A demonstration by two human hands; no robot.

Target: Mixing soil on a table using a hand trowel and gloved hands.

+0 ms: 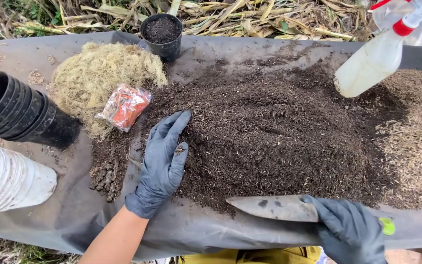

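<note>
My left hand [163, 161], in a dark grey glove, lies flat and open on the left edge of a large pile of dark potting soil [274, 132]. My right hand [348, 230], gloved the same way, grips a metal trowel [274, 207] whose blade points left along the pile's near edge. The trowel's green handle end [388, 226] shows past my fingers. The soil rests on a grey tarp [74, 215].
A clump of pale dry fibre [101, 73] and an orange-filled plastic bag [125, 106] lie left of the soil. A soil-filled black pot [162, 35] stands behind. Stacked black pots [20, 112] and white pots [10, 182] lie far left. A spray bottle [379, 54] hangs upper right above the husks [418, 142].
</note>
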